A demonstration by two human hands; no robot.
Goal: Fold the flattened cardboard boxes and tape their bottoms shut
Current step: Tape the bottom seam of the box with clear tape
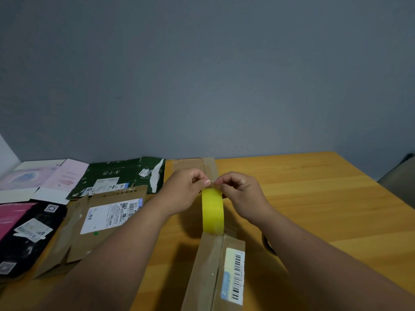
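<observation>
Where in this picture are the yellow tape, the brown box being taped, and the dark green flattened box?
yellow tape point(213, 212): head view, middle of the stretched strip.
brown box point(207, 265): head view, its top flap left of the seam.
dark green flattened box point(116, 173): head view, its printed panel.

**Readable print on the boxes**

The flattened green box point(121, 176), far left of centre, carries white characters "木子" seen upside down. On the flattened brown box point(105, 218) just nearer, the white shipping label point(110, 215) shows "501E" beside a barcode; its small print is too fine to read. The barcode sticker point(234, 274) on the near box point(206, 265) has unreadable digits.
</observation>
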